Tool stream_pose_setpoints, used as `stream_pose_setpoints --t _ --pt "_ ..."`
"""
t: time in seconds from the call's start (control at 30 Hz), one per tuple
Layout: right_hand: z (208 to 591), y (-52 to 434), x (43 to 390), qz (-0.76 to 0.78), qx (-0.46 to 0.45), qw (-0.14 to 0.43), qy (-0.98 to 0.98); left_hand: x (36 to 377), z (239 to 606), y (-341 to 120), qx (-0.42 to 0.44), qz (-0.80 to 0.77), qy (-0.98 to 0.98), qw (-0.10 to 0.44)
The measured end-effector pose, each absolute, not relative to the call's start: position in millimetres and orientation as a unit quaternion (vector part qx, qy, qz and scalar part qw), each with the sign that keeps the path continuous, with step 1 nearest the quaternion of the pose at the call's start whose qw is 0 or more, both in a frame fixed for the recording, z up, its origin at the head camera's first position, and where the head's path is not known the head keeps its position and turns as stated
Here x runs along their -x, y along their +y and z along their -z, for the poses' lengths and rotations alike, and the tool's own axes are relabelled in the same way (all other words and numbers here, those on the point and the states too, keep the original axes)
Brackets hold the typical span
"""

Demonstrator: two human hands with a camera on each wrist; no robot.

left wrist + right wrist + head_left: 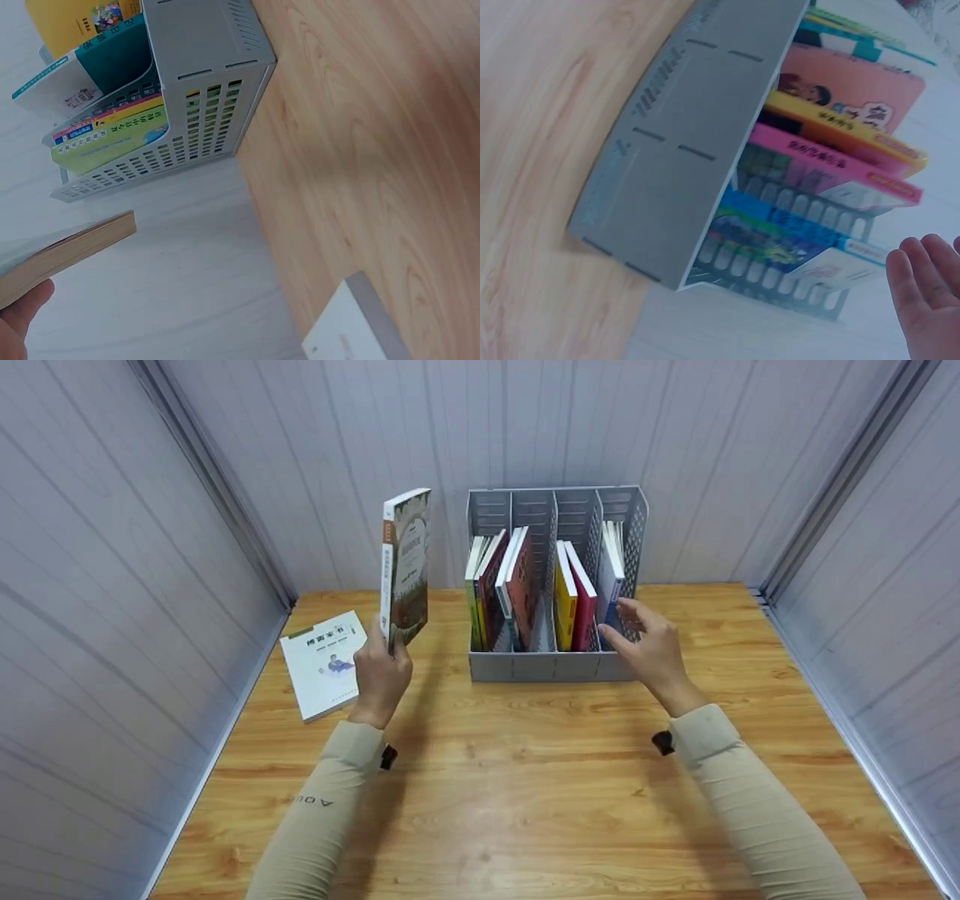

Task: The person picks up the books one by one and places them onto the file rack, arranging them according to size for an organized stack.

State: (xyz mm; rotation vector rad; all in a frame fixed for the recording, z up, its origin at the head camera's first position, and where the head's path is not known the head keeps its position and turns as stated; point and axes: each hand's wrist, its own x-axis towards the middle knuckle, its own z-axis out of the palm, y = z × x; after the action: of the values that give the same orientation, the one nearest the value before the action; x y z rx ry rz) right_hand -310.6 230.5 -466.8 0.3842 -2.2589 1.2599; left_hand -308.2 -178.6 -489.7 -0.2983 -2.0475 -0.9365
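Observation:
My left hand point(381, 669) grips the lower end of a paperback book point(405, 564) and holds it upright above the desk, left of a grey slotted file rack point(551, 666). In the left wrist view the book's page edge point(71, 251) shows above my thumb point(22, 311). The rack holds several upright books point(525, 585) in its compartments. My right hand point(651, 641) is open with spread fingers at the rack's front right corner, by a blue and white book point(611, 577); I cannot tell whether it touches. The right wrist view shows the fingers point(922, 281) beside the rack point(675, 172).
A white book point(327, 661) lies flat on the wooden desk point(525, 780) at the left, close to the wall. Grey panel walls enclose the desk on the left, back and right. The rack stands against the back wall.

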Motion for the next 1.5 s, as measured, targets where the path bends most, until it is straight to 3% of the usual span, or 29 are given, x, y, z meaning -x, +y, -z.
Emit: stream_pose_setpoints --t 0.6,0.8,1.5 --pt "442.9 201.9 285.1 -0.563 -0.155 0.197 -0.788 305.1 481.9 -164.7 0.262 0.221 -0.770 0.539" --pt "437.2 194.5 279.6 -0.626 -0.157 0.148 -0.750 302.2 478.3 -159.8 0.286 0.183 -0.756 0.561" --pt "425.1 168.6 257.8 -0.702 -0.167 0.059 -0.690 297.7 470.8 -147.1 0.344 0.033 -0.747 0.568"
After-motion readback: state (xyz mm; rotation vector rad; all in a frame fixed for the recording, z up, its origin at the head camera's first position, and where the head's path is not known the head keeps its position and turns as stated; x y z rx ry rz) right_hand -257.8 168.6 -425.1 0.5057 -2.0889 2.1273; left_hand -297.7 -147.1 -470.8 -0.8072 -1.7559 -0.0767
